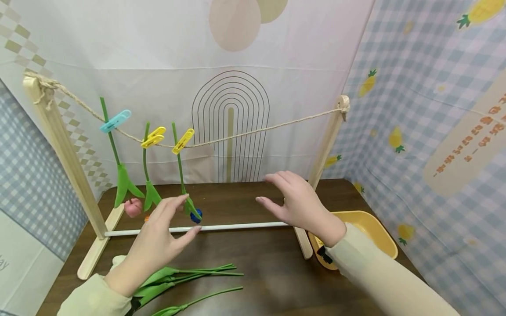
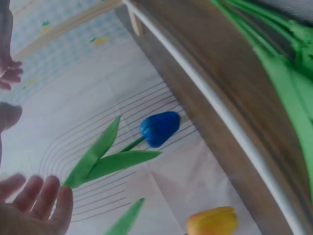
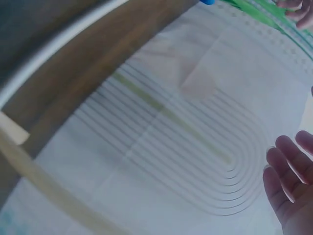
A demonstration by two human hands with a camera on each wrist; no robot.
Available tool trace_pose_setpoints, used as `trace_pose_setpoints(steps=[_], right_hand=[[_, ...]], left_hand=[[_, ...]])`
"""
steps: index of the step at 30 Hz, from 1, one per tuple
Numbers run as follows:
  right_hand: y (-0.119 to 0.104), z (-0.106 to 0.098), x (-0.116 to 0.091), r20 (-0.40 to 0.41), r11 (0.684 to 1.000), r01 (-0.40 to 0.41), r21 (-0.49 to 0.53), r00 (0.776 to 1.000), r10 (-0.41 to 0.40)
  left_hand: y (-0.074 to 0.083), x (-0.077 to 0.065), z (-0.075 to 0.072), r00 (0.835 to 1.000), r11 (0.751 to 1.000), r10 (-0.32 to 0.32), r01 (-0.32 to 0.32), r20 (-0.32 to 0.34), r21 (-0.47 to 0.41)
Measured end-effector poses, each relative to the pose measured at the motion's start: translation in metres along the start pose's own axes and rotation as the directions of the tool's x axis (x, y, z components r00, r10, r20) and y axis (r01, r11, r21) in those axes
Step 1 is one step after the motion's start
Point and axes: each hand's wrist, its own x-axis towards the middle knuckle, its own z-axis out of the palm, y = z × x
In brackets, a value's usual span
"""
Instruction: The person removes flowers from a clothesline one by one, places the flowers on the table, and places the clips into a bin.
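Note:
Three artificial tulips hang head down from a rope [image 1: 253, 131] by clothespins. The pink tulip [image 1: 133, 207] hangs from a light-blue clothespin [image 1: 115, 121], while yellow clothespins [image 1: 183, 141] hold the other two. Beside the stem of the blue tulip [image 2: 160, 129], my left hand [image 1: 161, 232] is relaxed, thumb apart from the fingers, and holds nothing. The orange-yellow tulip [image 2: 212, 223] is mostly hidden behind that hand in the head view. My right hand [image 1: 296, 199] is in the air near the right post, fingers loosely bent and nothing in them.
Several more green-stemmed tulips [image 1: 170, 281] lie on the dark table [image 1: 276, 272] at the front left. A yellow basin [image 1: 379, 228] stands at the right, partly behind my right sleeve. Wooden posts [image 1: 65, 153] and a white rod [image 1: 237, 227] make up the frame.

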Motion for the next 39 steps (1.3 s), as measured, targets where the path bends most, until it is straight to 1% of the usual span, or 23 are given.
trace_pose_setpoints(steps=[2, 5, 7, 9, 12, 16, 19, 23, 27, 30, 32, 35, 39], right_hand=[[-0.005, -0.002, 0.01, -0.023, 1.0, 0.031, -0.006, 0.999, -0.031], [-0.014, -0.006, 0.024, -0.042, 0.997, 0.07, -0.021, 0.997, -0.07], [-0.021, -0.009, 0.035, -0.053, 0.994, 0.105, -0.036, 0.993, -0.106], [-0.028, -0.011, 0.045, -0.061, 0.989, 0.138, -0.053, 0.988, -0.141], [-0.038, -0.015, 0.06, -0.082, 0.98, 0.185, -0.078, 0.978, -0.191], [-0.051, -0.017, 0.079, -0.114, 0.97, 0.224, -0.098, 0.965, -0.235], [-0.057, -0.017, 0.092, -0.139, 0.963, 0.245, -0.109, 0.956, -0.259], [-0.062, -0.015, 0.108, -0.18, 0.956, 0.266, -0.121, 0.942, -0.285], [-0.067, -0.013, 0.122, -0.203, 0.955, 0.26, -0.145, 0.937, -0.286], [-0.07, -0.009, 0.132, -0.192, 0.958, 0.231, -0.172, 0.946, -0.263], [-0.072, -0.005, 0.136, -0.177, 0.958, 0.205, -0.2, 0.954, -0.241], [-0.075, 0.0, 0.14, -0.163, 0.957, 0.166, -0.237, 0.965, -0.208], [-0.079, 0.004, 0.143, -0.165, 0.952, 0.121, -0.28, 0.971, -0.172]], left_hand=[[0.001, 0.006, -0.001, 0.999, 1.0, 0.002, -0.003, -0.039, -0.025], [0.002, 0.013, -0.002, 0.996, 0.999, -0.013, 0.009, -0.083, -0.049], [0.003, 0.018, -0.003, 0.994, 0.997, -0.033, 0.026, -0.108, -0.067], [0.004, 0.023, -0.004, 0.99, 0.994, -0.07, 0.06, -0.119, -0.086], [0.004, 0.03, -0.006, 0.986, 0.985, -0.126, 0.111, -0.114, -0.131], [0.002, 0.037, -0.008, 0.978, 0.967, -0.192, 0.175, -0.076, -0.186], [0.002, 0.041, -0.009, 0.975, 0.957, -0.215, 0.199, -0.055, -0.211], [0.002, 0.046, -0.008, 0.974, 0.951, -0.222, 0.206, -0.046, -0.229], [0.001, 0.052, -0.005, 0.975, 0.95, -0.208, 0.183, -0.076, -0.253], [0.0, 0.054, -0.005, 0.976, 0.95, -0.19, 0.155, -0.109, -0.27], [0.0, 0.055, -0.004, 0.974, 0.949, -0.189, 0.147, -0.127, -0.279], [0.0, 0.055, -0.005, 0.971, 0.946, -0.19, 0.142, -0.143, -0.291], [0.0, 0.057, -0.007, 0.969, 0.944, -0.183, 0.127, -0.165, -0.306]])
